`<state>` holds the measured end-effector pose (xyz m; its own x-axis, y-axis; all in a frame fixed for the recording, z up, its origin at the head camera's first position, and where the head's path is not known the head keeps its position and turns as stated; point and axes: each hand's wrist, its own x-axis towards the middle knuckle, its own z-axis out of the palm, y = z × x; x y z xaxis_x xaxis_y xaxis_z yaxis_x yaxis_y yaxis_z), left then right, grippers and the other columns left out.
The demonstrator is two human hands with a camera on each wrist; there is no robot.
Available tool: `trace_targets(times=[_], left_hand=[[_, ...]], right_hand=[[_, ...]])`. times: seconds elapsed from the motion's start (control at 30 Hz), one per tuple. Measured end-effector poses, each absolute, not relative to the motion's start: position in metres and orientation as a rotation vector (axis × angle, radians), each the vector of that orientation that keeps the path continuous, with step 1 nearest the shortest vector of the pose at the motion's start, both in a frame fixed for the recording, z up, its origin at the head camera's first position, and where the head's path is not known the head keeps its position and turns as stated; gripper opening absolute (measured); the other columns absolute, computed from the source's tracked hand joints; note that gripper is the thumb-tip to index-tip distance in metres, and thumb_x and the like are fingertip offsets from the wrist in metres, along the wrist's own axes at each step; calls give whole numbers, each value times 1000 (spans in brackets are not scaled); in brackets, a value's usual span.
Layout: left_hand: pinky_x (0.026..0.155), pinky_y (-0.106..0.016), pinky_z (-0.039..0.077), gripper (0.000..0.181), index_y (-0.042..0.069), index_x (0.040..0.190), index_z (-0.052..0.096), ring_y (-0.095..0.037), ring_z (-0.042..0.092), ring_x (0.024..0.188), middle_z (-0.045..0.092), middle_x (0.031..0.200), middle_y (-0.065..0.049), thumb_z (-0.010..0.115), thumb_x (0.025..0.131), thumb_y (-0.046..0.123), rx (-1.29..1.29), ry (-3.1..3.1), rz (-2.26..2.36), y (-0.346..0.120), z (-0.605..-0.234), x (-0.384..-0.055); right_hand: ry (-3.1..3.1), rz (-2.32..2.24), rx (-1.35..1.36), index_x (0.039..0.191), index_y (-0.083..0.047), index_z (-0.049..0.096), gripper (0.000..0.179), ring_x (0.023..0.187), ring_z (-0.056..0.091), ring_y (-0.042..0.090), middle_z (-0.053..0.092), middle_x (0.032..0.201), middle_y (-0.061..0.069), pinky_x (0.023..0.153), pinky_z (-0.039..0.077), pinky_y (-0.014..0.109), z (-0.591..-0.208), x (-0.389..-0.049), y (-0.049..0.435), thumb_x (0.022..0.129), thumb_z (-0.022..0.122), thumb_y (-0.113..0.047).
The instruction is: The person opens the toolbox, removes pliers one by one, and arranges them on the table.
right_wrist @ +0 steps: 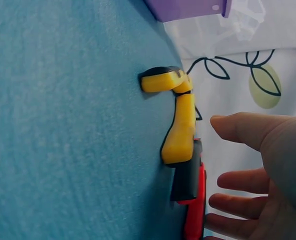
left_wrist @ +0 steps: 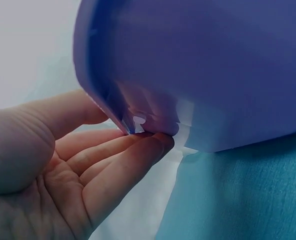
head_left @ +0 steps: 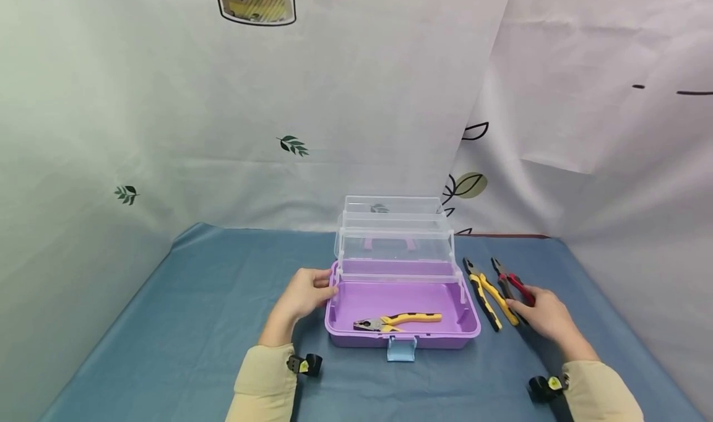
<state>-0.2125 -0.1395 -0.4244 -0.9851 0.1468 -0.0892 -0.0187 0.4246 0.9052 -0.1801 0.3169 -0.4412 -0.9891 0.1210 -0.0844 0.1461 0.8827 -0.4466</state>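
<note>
A purple toolbox (head_left: 402, 341) with its clear lid (head_left: 397, 236) raised stands on the blue cloth. Inside lies a pair of pliers (head_left: 412, 318) with yellow and black handles. My left hand (head_left: 303, 295) grips the box's left rim (left_wrist: 85, 75), thumb and fingers on either side of it in the left wrist view. To the right of the box lie yellow-and-black pliers (head_left: 490, 293), and beside them red-and-black pliers (head_left: 519, 286). My right hand (head_left: 546, 314) hovers over the red-and-black handles, its thumb and fingers spread apart in the right wrist view.
A light blue latch (head_left: 401, 349) hangs down at the box's front. Blue cloth (head_left: 184, 335) covers the table, and pale patterned fabric (head_left: 223, 100) rises behind and at both sides. Each wrist carries a small black camera (head_left: 311, 365).
</note>
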Motion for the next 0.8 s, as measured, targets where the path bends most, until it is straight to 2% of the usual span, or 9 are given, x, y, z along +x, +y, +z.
trace_targets(times=[0.23, 0.47, 0.8], left_hand=[[78, -37, 59, 49, -8, 131, 51, -31, 66, 103, 64, 117, -25, 65, 86, 2, 109, 2484, 1648, -140, -424, -212], [77, -36, 59, 49, -6, 131, 51, -30, 66, 103, 64, 117, -24, 66, 86, 2, 111, 2488, 1637, -141, -425, -212], [77, -36, 59, 48, -6, 131, 51, -29, 66, 103, 64, 117, -23, 65, 86, 2, 132, 2488, 1634, -141, -423, -210]], right_hand=[[2989, -723, 186, 131, 16, 41, 83, 93, 51, 38, 50, 116, 36, 76, 52, 53, -435, -178, 313, 86, 61, -50], [3035, -699, 128, 135, 13, 40, 78, 106, 50, 48, 46, 126, 39, 84, 48, 61, -424, -173, 300, 89, 59, -48], [3102, -774, -21, 134, 9, 45, 72, 114, 51, 48, 52, 128, 34, 84, 50, 57, -411, -162, 277, 90, 59, -46]])
